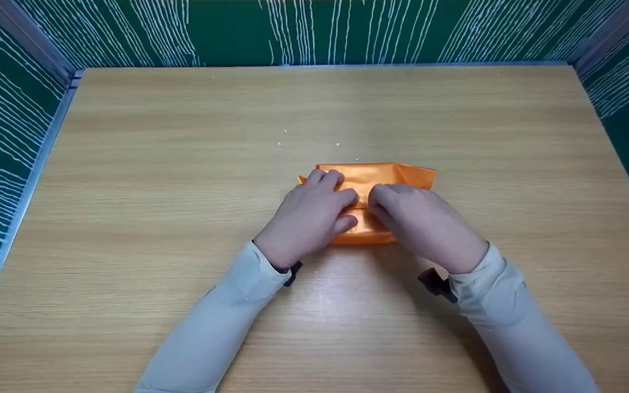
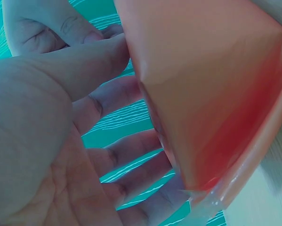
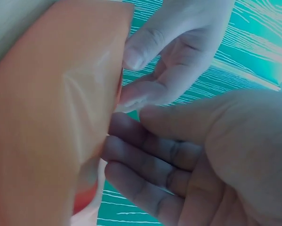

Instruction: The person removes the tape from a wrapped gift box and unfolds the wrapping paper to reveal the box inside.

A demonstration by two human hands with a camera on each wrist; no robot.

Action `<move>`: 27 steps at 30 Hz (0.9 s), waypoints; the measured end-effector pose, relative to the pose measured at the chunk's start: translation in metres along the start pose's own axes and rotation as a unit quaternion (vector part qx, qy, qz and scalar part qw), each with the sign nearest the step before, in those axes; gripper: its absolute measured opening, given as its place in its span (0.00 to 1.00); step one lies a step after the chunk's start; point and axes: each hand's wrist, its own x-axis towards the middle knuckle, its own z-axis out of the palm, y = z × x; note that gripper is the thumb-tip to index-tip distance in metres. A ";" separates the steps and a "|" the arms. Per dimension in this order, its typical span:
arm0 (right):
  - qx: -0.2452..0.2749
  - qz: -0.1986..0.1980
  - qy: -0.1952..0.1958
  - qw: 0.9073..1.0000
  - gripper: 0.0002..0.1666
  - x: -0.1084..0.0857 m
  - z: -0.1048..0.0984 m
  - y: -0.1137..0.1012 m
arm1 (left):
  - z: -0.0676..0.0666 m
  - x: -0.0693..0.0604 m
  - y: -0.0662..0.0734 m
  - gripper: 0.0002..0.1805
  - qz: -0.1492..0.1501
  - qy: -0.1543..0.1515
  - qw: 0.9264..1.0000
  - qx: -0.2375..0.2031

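A flat, shiny orange package (image 1: pixel 372 174), apparently of thin plastic or film, lies on the table with a crosswise fold or flap edge along its middle. My left hand (image 1: pixel 314 210) rests on its left part, fingers spread. In the left wrist view, the thumb and fingertips of the left hand (image 2: pixel 79 117) touch the orange surface (image 2: pixel 197 94). Over the right part is my right hand (image 1: pixel 426 224), fingers bent downward. The right wrist view shows the right hand's (image 3: pixel 192 155) fingertips against the package (image 3: pixel 51 103), its thumb near the index finger. The exact fingertip contact is partly hidden.
The package lies on a light wooden table (image 1: pixel 183 164). Several tiny white specks (image 1: pixel 338 144) lie beyond it. Blue edging (image 1: pixel 30 185) and green panels with white lines (image 1: pixel 227 33) border the table at the back and sides.
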 end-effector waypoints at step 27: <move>-0.031 0.016 -0.039 0.999 0.03 -0.016 -0.025 0.009 | -0.002 0.002 -0.001 0.19 0.014 0.036 0.999 0.018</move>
